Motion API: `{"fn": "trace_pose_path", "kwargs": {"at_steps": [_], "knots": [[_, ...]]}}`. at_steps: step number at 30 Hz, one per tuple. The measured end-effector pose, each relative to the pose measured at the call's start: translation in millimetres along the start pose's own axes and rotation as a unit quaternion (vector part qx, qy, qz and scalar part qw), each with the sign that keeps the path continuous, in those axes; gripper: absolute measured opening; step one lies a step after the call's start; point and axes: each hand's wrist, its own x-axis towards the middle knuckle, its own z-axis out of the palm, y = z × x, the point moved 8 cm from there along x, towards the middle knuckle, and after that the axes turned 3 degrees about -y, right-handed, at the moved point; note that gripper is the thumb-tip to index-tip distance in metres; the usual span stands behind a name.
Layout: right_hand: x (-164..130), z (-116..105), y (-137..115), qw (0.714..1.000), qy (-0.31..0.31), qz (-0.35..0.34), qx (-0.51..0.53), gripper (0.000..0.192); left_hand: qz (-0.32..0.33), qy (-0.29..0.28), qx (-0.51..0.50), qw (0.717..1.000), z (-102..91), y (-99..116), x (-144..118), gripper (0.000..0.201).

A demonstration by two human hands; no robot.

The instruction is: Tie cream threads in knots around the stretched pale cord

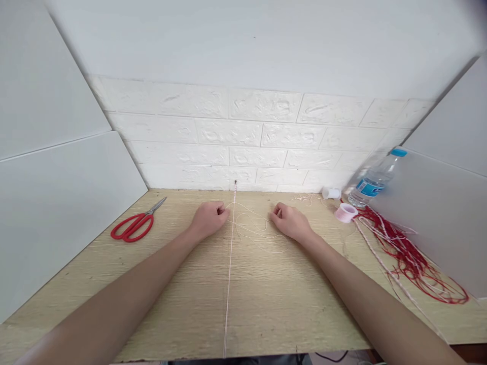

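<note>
A pale pink cord [230, 274] runs taut from a small dark fixing at the foot of the wall down to the table's front edge. Its top stretch looks braided or wrapped. Just left of it, my left hand [210, 218] is closed in a pinch on a thin cream thread [251, 210]. To the right of the cord my right hand [291, 221] is also pinched, at the other side of the same thread. Loose loops of that thread lie between the hands, crossing the cord. The fingertips' exact hold is too small to see.
Red-handled scissors [139, 223] lie at the left. On the right are a pink thread spool [346, 213], a white spool [331, 193], a water bottle [375, 182] and a bundle of red cords [411, 258]. A white brick-patterned wall [243, 134] closes the back.
</note>
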Motion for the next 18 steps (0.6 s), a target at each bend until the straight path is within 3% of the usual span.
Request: {"fn": "trace_pose_path", "kwargs": {"at_steps": [18], "knots": [[-1.0, 0.7, -2.2, 1.000, -0.002, -0.001, -0.016, 0.023, -0.001, -0.032, 0.003, 0.999, 5.5, 1.0, 0.2, 0.033]]}}
